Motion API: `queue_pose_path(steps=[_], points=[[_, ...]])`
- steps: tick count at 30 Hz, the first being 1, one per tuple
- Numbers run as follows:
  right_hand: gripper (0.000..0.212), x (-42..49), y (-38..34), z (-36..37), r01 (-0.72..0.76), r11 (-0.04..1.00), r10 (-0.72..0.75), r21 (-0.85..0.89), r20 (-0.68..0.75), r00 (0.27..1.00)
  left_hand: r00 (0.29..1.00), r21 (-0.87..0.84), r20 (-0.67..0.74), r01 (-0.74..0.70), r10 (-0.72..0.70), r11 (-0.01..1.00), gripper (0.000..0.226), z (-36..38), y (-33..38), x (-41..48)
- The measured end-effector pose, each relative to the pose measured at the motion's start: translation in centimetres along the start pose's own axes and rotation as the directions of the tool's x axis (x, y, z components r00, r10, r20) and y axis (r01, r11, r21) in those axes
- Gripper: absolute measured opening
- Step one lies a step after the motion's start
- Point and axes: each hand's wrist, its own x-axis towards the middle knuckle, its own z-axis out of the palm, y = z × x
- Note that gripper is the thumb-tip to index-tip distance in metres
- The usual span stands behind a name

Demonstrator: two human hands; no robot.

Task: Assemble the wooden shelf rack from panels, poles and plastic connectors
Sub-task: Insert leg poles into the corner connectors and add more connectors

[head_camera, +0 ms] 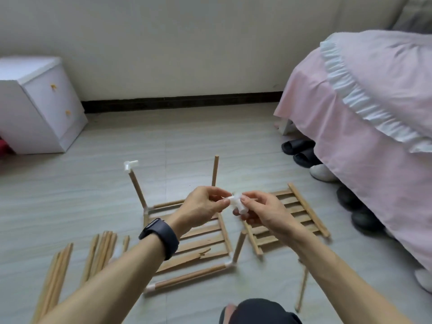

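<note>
A white plastic connector (238, 203) is held in mid-air between both hands. My left hand (202, 208) pinches its left end and my right hand (264, 210) grips its right side. Below them on the floor lies a slatted wooden panel (198, 246) framed by poles and white corner connectors. Three poles stand up from its corners: a back left pole (138, 191) capped with a white connector (130, 165), a bare back pole (215, 170) and a bare front right pole (239, 247). A second slatted panel (289, 217) lies loose to the right.
Several loose poles (77, 260) lie on the floor at the left, and one pole (302, 289) lies at the right. A white drawer cabinet (39, 101) stands at the back left. A bed with a pink skirt (364, 127) fills the right, with slippers (301, 150) beside it. My knee (259, 312) is at the bottom.
</note>
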Motion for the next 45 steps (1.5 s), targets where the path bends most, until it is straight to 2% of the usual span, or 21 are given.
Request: queue_pose_path(steps=[4, 6, 9, 12, 14, 17, 20, 22, 27, 32, 37, 40, 43, 45], points=[[0.024, -0.6, 1.7, -1.5, -0.071, 0.997, 0.071, 0.007, -0.003, 0.997, 0.998, 0.161, 0.026, -0.055, 0.052, 0.985, 0.014, 2.5, -0.4, 1.3], [0.025, -0.4, 2.4, -1.7, -0.101, 0.994, 0.100, 0.030, 0.031, 0.995, 0.995, 0.188, 0.027, -0.094, 0.091, 0.978, 0.015, 3.3, -0.3, 1.9], [0.026, 0.0, 3.5, -1.5, -0.146, 0.986, 0.143, 0.075, 0.049, 0.989, 0.998, 0.100, -0.001, -0.063, 0.063, 0.993, 0.017, 4.0, -0.5, 2.8], [0.021, 0.4, 4.4, -1.2, -0.195, 0.974, 0.191, 0.120, 0.038, 0.981, 0.996, -0.085, 0.074, 0.052, -0.046, 0.995, 0.019, 4.2, -1.0, 3.4], [0.019, 0.8, 4.8, -1.3, -0.200, 0.976, 0.203, 0.090, -0.019, 0.979, 0.994, -0.113, 0.088, 0.071, -0.061, 0.991, 0.025, 4.2, -1.6, 3.7], [0.021, 1.2, 5.4, -1.4, -0.199, 0.979, 0.202, 0.035, -0.112, 0.973, 0.992, -0.047, 0.083, 0.096, -0.092, 0.994, 0.027, 4.2, -2.5, 4.3], [0.021, 1.3, 6.0, -1.4, -0.220, 0.975, 0.220, 0.016, -0.123, 0.968, 0.963, 0.106, 0.203, 0.158, -0.177, 0.982, 0.032, 4.3, -3.3, 4.6], [0.021, 1.2, 6.7, -1.2, -0.237, 0.971, 0.236, 0.014, -0.131, 0.963, 0.949, 0.167, 0.233, 0.176, -0.212, 0.970, 0.038, 4.8, -3.9, 4.7], [0.020, 1.3, 7.8, -1.0, -0.254, 0.966, 0.258, 0.050, -0.118, 0.959, 0.943, 0.186, 0.247, 0.182, -0.225, 0.966, 0.040, 5.6, -4.7, 4.9], [0.024, 1.6, 8.2, -1.2, -0.252, 0.960, 0.238, -0.123, -0.119, 0.964, 0.951, 0.239, 0.243, 0.135, -0.194, 0.962, 0.043, 5.7, -5.7, 4.4], [0.033, 2.2, 8.6, -1.8, -0.259, 0.922, 0.244, -0.286, -0.090, 0.966, 0.947, 0.143, 0.253, 0.166, -0.198, 0.976, 0.056, 5.7, -6.5, 4.1], [0.032, 2.0, 8.8, -1.8, -0.222, 0.899, 0.213, -0.377, -0.065, 0.975, 0.943, 0.159, 0.274, 0.150, -0.190, 0.976, 0.059, 5.7, -6.6, 3.9], [0.042, 1.7, 9.0, -2.0, -0.191, 0.883, 0.201, -0.429, -0.023, 0.979, 0.940, 0.161, 0.288, 0.141, -0.183, 0.977, 0.058, 5.6, -6.6, 3.6], [0.048, 1.5, 9.2, -1.9, -0.170, 0.885, 0.195, -0.434, 0.013, 0.981, 0.939, 0.245, 0.285, 0.123, -0.193, 0.962, 0.061, 5.7, -6.6, 3.1]])
